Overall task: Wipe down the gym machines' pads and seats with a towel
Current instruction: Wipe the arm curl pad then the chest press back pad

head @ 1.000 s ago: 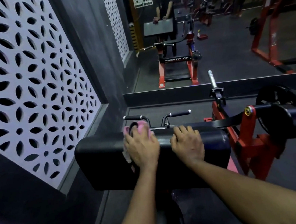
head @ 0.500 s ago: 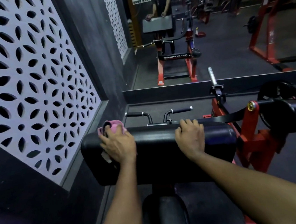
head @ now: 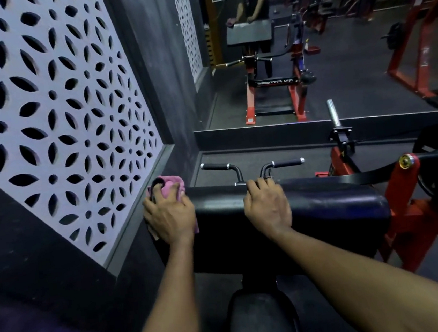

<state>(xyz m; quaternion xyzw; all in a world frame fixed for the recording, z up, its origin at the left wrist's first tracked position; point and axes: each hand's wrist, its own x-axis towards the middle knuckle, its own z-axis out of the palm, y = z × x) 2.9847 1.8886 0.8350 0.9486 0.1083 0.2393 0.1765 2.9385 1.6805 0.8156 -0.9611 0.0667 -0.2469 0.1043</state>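
Nearest to me, at 6 o'clock, is the dark seat [head: 261,321] of the machine, between my two forearms. Just beyond it stands the wide black pad [head: 325,208], running from 10 o'clock to 2 o'clock.

My left hand [head: 170,218] is at the pad's left end, about 10 o'clock. It grips the pink towel [head: 170,187], with the fingers bent over the bunched cloth and pressing it onto the corner of the pad. Part of the towel sticks out past my fingertips, and a strip shows under my palm.

My right hand [head: 268,206] lies palm-down on top of the pad at 12 o'clock, holding nothing. Its fingers are close together and reach the far edge.

Just behind the pad, two black-gripped handles [head: 220,167] point outward (one to each side). At 2 o'clock the red frame [head: 405,200] carries a chrome peg [head: 332,113].

A white cut-out wall panel [head: 43,103] fills 9 to 11 o'clock. Farthest off, at 12 to 1 o'clock, a mirror [head: 351,70] shows the machine and my arms.
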